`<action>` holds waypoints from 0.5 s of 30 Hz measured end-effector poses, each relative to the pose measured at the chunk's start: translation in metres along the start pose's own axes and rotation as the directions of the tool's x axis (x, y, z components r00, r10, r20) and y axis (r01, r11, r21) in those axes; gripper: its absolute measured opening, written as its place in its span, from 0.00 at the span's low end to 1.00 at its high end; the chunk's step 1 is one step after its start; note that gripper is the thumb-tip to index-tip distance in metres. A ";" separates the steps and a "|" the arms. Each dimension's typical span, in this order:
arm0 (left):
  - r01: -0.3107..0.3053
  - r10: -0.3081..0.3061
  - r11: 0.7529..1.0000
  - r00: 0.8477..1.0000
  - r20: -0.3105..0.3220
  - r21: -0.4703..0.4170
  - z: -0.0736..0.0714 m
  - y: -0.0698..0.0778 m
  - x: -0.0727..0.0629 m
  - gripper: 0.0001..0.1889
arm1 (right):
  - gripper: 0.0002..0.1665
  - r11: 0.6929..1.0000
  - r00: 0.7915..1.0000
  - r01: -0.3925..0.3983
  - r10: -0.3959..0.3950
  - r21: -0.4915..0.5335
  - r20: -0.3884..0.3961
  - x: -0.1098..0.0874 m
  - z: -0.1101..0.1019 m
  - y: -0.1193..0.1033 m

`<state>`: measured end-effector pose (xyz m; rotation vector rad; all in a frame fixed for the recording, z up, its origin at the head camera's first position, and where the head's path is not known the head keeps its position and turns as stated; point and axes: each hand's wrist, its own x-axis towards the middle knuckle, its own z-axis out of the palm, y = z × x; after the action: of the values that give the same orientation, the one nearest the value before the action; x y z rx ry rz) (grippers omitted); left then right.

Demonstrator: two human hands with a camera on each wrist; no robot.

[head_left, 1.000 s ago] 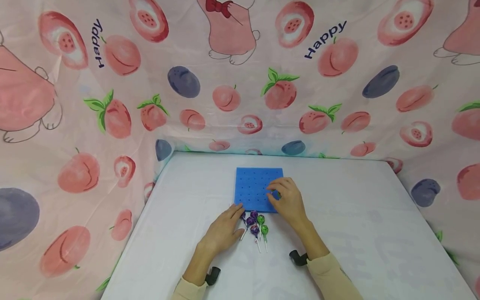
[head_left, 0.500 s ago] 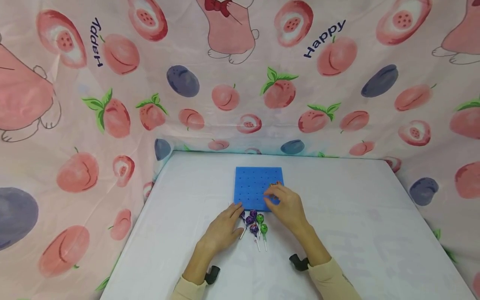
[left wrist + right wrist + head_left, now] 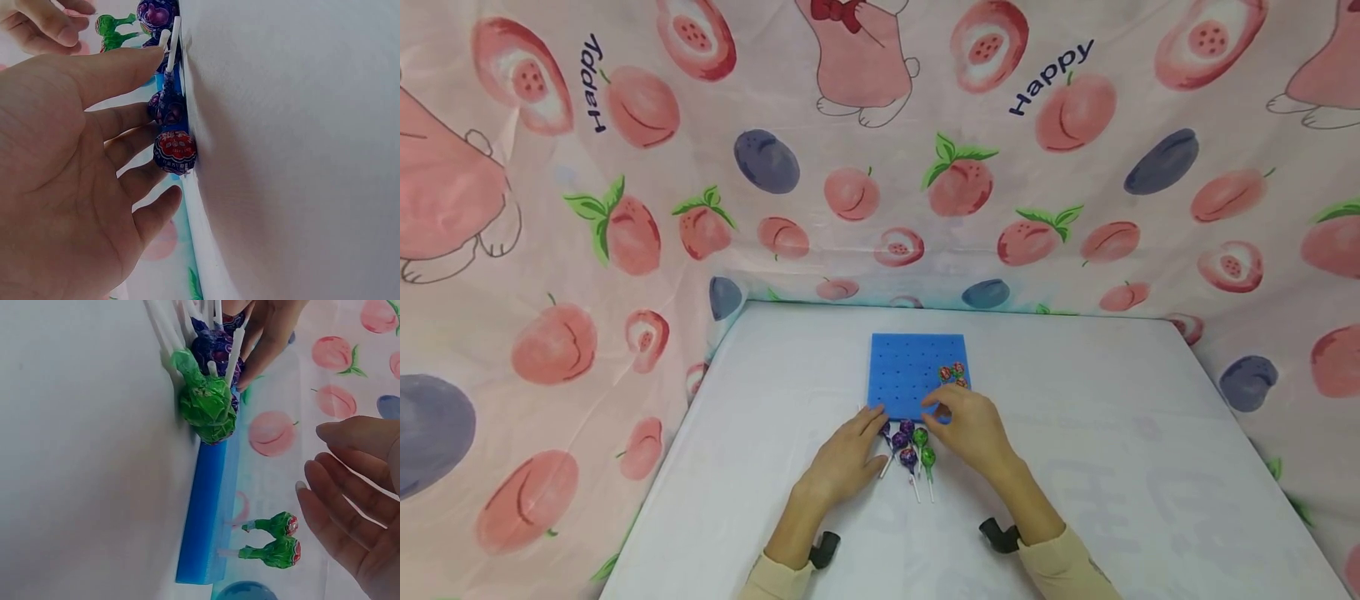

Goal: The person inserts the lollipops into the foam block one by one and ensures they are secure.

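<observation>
A blue block (image 3: 895, 371) with rows of small holes lies on the white table. Green-and-red wrapped lollipops (image 3: 945, 374) stand in its right side, sticks down; two green lollipops (image 3: 275, 551) show upright in the right wrist view. My right hand (image 3: 972, 425) is over the block's near right part, fingers bent loosely, holding nothing. At the near left corner my left hand (image 3: 842, 461) rests with fingertips at the block and thumb beside the sticks. Purple lollipops (image 3: 900, 440) and two green lollipops (image 3: 928, 458) lie in a loose pile between the hands.
A white sheet covers the table (image 3: 1112, 433). Behind and beside it hangs a pink fruit-print curtain (image 3: 880, 167). A black wrist mount (image 3: 825, 550) sits on the left wrist, another black mount (image 3: 998, 536) on the right.
My right hand has drawn back from the block's right side toward the near edge, uncovering the standing lollipops. My left hand and the pile stay in place.
</observation>
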<state>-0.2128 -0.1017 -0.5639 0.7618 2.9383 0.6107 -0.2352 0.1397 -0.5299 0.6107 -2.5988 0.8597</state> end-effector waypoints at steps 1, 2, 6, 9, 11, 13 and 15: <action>0.001 -0.001 1.000 1.000 0.003 -0.001 0.000 0.000 0.000 0.35 | 0.13 1.000 1.000 -0.006 0.006 -0.004 0.005 -0.001 0.001 0.000; 0.003 -0.003 1.000 1.000 0.005 -0.001 0.000 0.000 0.000 0.35 | 0.13 1.000 1.000 -0.016 0.017 -0.012 0.012 -0.002 0.002 0.000; 0.009 -0.009 1.000 1.000 0.007 -0.001 0.000 0.000 0.000 0.36 | 0.12 0.998 0.998 -0.057 0.058 -0.022 0.035 -0.005 0.005 0.000; 0.008 -0.008 1.000 1.000 0.006 0.001 0.000 0.000 0.000 0.35 | 0.12 0.994 0.992 -0.101 0.103 -0.027 0.070 -0.007 0.008 0.000; 0.005 -0.005 1.000 1.000 0.005 0.003 0.001 0.000 0.000 0.35 | 0.13 0.991 0.986 -0.131 0.134 -0.039 0.095 -0.008 0.010 0.001; 0.002 -0.002 1.000 1.000 0.004 0.006 0.001 0.000 0.000 0.35 | 0.13 0.986 0.980 -0.155 0.162 -0.059 0.119 -0.010 0.014 0.002; 0.000 0.000 1.000 1.000 0.006 0.010 0.002 0.000 0.000 0.36 | 0.14 0.983 0.975 -0.167 0.177 -0.081 0.137 -0.011 0.017 0.004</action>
<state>-0.2129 -0.1012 -0.5655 0.7627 2.9385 0.5933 -0.2305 0.1349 -0.5500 0.4486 -2.8329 0.7996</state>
